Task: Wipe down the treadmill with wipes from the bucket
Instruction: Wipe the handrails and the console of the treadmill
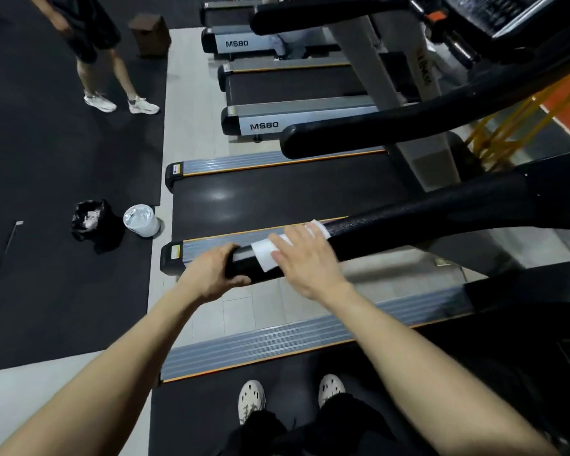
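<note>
I stand on a treadmill belt and face its black left handrail (392, 225), which runs from the centre of the view up to the right. My left hand (211, 271) grips the rail's near end, fingers curled round it. My right hand (306, 258) lies flat on a white wipe (265, 253) draped over the rail, fingers straight. The wipe also shows past my fingertips. The white wipe bucket (142, 220) stands open on the floor to the left.
A black bag (91, 222) with used wipes sits beside the bucket. More treadmills marked MS80 (260, 125) line up beyond. Another person's legs in white shoes (112, 102) stand on the black mat at upper left, near a brown box (150, 34).
</note>
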The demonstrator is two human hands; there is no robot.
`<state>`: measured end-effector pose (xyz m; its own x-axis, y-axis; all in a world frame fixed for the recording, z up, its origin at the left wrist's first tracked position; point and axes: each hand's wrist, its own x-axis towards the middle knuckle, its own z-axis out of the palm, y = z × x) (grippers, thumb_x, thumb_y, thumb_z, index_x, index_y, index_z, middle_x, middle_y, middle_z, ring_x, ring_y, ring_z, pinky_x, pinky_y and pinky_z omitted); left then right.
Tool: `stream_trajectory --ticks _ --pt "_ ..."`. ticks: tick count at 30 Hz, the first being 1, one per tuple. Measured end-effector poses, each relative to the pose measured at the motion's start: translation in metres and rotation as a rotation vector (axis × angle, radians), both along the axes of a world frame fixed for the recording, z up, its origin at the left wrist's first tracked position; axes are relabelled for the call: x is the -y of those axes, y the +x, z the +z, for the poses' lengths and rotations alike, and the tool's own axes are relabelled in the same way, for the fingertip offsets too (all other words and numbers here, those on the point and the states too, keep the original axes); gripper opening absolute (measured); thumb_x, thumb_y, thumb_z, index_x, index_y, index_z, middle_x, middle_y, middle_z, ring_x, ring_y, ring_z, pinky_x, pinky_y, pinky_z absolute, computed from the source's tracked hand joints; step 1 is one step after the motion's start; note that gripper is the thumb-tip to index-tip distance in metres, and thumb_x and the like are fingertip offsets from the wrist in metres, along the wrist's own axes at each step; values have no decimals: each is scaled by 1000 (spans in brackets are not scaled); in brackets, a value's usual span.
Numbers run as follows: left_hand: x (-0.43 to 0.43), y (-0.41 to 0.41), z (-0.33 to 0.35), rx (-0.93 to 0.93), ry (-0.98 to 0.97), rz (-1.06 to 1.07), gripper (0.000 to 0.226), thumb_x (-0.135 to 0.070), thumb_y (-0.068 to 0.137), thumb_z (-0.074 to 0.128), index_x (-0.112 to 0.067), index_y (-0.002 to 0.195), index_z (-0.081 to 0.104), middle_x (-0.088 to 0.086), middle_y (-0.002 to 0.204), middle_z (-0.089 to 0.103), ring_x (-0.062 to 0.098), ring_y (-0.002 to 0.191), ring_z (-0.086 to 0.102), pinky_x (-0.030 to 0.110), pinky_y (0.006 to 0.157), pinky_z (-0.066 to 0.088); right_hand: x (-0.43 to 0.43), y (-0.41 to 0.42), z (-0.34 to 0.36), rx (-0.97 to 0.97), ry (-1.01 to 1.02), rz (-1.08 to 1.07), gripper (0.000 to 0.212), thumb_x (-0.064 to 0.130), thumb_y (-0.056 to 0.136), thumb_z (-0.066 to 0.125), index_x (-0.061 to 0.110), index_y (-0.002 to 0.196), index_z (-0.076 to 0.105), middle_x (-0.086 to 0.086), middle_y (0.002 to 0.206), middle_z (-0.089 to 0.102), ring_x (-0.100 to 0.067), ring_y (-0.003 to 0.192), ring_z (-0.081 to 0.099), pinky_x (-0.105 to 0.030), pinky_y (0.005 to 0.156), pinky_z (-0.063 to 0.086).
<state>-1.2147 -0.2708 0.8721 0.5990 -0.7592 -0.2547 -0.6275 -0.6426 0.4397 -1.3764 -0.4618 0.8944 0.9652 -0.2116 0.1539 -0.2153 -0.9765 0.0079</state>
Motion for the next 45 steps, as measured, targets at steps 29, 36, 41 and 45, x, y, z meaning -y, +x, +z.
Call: stream_trajectory --ticks 29,36,41,45 --pt "-46 8 -43 -300 -179 138 63 -34 80 92 -22 134 63 -6 125 75 14 116 70 33 97 56 -99 60 -19 -73 -26 7 35 33 107 41 22 134 59 -6 117 60 -33 114 55 -52 111 34" --pt "-105 5 -66 75 184 -60 54 -42 98 70 -22 145 53 2 137 66 28 122 65 43 92 57 -46 19 -4 -103 -107 246 52 18 106 51 21 157 43 -9 148 49 -34 134 45 -49 116 32" --pt "-128 3 -71 178 232 -82 46 -42 100 65 -19 138 55 4 128 66 29 117 64 44 87 58 -96 79 -21 -276 -266 272 37 42 109 37 21 125 63 -9 122 59 -34 112 51 -54 100 37" --pt "-136 2 -65 168 236 -73 46 -43 100 64 -19 139 55 3 129 66 30 118 65 44 88 58 -94 83 -20 -400 -427 479 32 28 103 42 17 120 66 -12 129 57 -37 125 48 -56 107 35"
